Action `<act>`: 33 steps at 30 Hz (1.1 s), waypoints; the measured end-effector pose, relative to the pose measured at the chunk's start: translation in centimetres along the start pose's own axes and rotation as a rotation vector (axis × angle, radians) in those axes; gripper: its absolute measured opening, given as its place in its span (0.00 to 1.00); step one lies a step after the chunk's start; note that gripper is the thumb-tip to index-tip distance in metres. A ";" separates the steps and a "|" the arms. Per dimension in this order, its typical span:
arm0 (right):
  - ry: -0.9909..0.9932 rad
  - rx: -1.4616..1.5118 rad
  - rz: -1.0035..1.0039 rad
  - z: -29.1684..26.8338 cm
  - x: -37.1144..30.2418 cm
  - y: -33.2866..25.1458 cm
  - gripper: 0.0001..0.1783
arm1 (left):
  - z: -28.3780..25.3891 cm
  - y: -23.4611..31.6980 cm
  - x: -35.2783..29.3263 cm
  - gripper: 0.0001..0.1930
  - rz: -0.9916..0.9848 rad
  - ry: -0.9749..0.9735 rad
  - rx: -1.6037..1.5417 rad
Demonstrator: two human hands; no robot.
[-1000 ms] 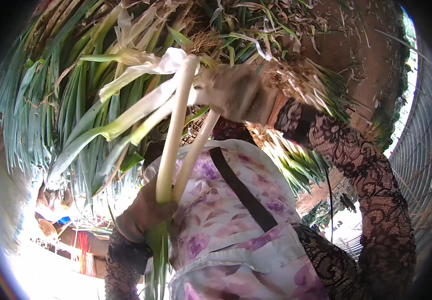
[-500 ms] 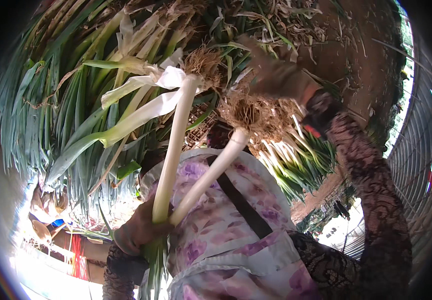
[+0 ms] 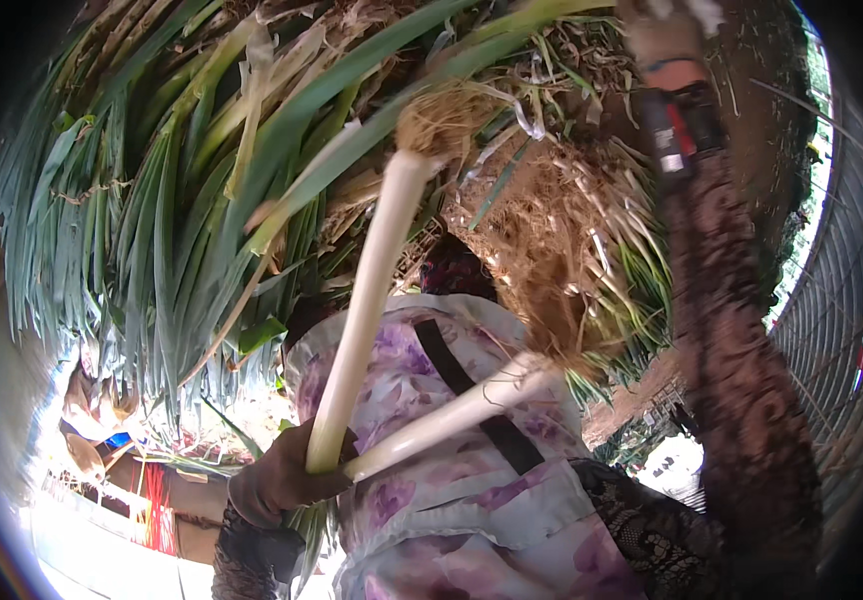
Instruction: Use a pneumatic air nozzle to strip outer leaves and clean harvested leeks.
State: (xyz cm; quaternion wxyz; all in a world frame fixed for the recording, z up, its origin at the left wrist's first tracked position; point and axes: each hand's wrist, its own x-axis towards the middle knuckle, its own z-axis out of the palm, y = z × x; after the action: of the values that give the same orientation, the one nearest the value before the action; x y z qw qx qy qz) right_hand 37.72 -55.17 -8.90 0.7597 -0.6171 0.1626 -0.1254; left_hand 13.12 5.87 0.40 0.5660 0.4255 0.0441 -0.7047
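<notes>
Long pale onion stalks (image 3: 367, 315), two of them, spread in a V from the left hand (image 3: 290, 478), in front of the person's chest. Along the right side of the surroundings curves a grey ribbed wall (image 3: 857, 290), a sunlit strip beside it; glare washes out much of the lower left. The surface is brown ground (image 3: 770, 170), littered near the top with dry, shredded peelings (image 3: 597, 70). A big heap of onions (image 3: 142, 230) fills the upper left, its green leaves drooping toward the light. The floral apron (image 3: 512, 520) lies below, crossed by a dark strap (image 3: 482, 395). Right of centre rests a smaller pile of stalks (image 3: 617, 290), shaggy roots facing inward. Long green leaves (image 3: 382, 120) sweep across the top toward the right hand (image 3: 667, 35), which is blurred and cut by the upper edge, so I cannot tell how far it is closed or whether it grips them. The left hand is wrapped firmly round the two stalks, green ends hanging beneath the fist. One stalk points up, root tuft on top; the other slants across the apron. Thin red strands (image 3: 160, 515) hang at lower left, and a dark band (image 3: 690, 130) circles the right wrist.
</notes>
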 end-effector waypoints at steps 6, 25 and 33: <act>-0.262 -1.018 0.610 8.9 -8.7 -3.9 0.49 | 0.0 0.8 1.3 0.23 -0.240 0.356 -0.147; -0.208 -0.774 0.301 12.0 -22.6 7.9 0.05 | 1.1 7.0 7.4 0.22 -0.157 0.512 0.152; -0.518 -1.494 0.184 -9.0 -8.4 3.5 0.20 | 2.1 1.8 5.9 0.20 -0.296 0.451 0.057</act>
State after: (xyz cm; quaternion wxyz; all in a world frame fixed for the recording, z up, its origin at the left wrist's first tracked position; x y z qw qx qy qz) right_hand 26.39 -59.28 -13.26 0.1659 -0.9568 0.0723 0.2274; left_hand 13.50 -0.44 -1.36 0.4204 0.5764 0.2108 -0.6683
